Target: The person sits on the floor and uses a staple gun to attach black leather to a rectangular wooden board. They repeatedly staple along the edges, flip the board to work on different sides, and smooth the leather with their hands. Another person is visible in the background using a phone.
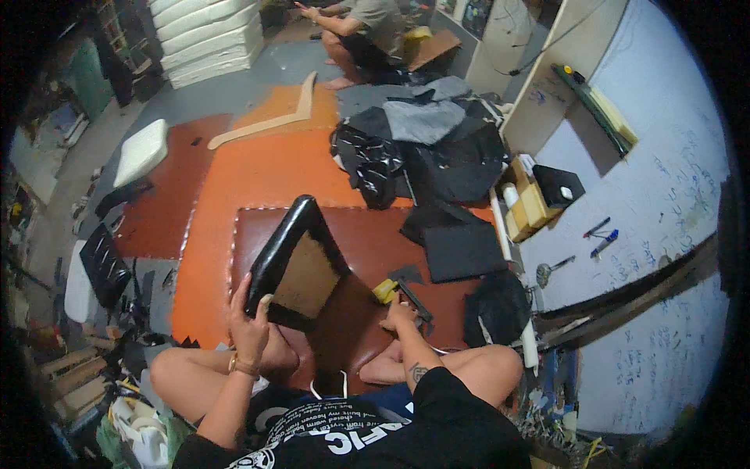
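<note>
My left hand (251, 313) grips the near left edge of a black upholstered seat pad (275, 254), which stands tilted on the floor mat. Its brown board backing (306, 277) faces right, with the glossy black cover wrapped around the rim. To the right of the pad, my right hand (400, 314) is closed on a dark tool with a long narrow bar, which looks like a staple gun (418, 303). A yellow piece (385, 291) shows just beyond my fingers; my hand hides part of the tool.
Black and grey covering material (445, 148) lies heaped beyond on the right, near a flat black panel (465, 252). A curved tan strip (273, 125) and a white foam pad (141, 152) lie farther off. Another person (359, 39) squats behind, near stacked white foam (207, 43).
</note>
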`<state>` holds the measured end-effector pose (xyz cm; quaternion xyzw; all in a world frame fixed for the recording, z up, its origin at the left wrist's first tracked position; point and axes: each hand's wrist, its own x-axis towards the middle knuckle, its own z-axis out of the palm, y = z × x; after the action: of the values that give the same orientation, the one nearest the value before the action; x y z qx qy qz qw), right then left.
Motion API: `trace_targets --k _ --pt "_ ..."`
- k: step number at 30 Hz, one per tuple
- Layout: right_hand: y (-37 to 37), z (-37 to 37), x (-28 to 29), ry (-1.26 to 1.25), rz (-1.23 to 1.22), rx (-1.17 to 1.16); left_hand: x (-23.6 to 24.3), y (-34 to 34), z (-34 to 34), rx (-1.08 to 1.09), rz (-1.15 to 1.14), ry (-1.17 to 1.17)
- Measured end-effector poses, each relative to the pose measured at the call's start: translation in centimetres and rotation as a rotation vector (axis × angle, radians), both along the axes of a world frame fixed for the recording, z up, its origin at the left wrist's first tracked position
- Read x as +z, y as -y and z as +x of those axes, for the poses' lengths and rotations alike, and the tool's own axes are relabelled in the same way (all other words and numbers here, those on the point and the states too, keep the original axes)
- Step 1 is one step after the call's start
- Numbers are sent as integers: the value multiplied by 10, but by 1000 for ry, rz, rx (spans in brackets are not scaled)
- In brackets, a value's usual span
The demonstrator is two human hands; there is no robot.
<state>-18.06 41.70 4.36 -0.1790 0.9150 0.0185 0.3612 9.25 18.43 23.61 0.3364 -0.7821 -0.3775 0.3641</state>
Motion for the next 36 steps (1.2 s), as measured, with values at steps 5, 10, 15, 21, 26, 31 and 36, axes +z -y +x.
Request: trace_targets --k 5,10,15,21,26,31,36 --pt "5 -10 1 -56 -368 -123 1 2 -4 21 -146 79" --pt "50 28 101 149 -1009 30 0 -2 1 25 -39 -4" --pt "72 58 160 40 -1166 285 12 -5 3 60 -76 -39" --pt "85 93 147 106 -1375 258 15 -9 1 26 -88 -61" --pt "88 111 151 89 -1392 172 11 -6 3 13 -83 -44" --pt "87 118 151 10 -1353 321 9 -4 7 21 -94 -7" --pt "86 130 159 98 -1312 294 11 -2 8 23 -151 30"
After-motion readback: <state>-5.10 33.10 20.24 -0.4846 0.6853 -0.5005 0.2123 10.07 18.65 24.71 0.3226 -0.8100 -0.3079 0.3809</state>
